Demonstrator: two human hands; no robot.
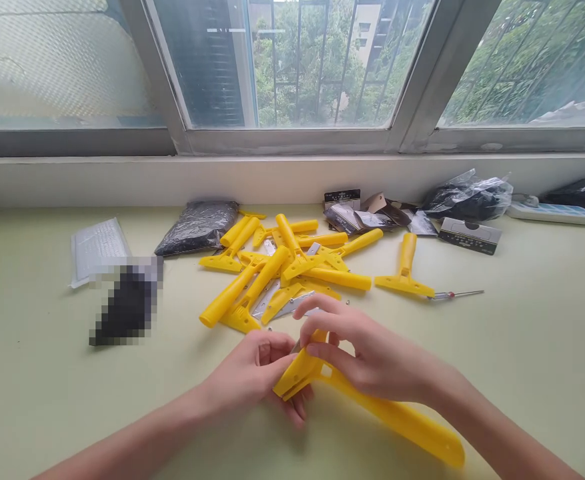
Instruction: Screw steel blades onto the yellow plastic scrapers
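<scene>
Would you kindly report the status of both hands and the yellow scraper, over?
Left hand, right hand: both holding the yellow scraper. Handle slanting to the picture's lower right. Pile of scrapers beyond the hands, none lying on the held one.

V. bright: day light comes thru the window [317, 80], beyond the fingers [336, 358], w/ milky glare on it. Soft, faint shadows sit on the table [122, 400] under the fingers, which look a bit fuzzy. Left of them, a dark thing [128, 307] is all blocky squares. Past them, window posts [435, 73] lean & look stretched.
</scene>
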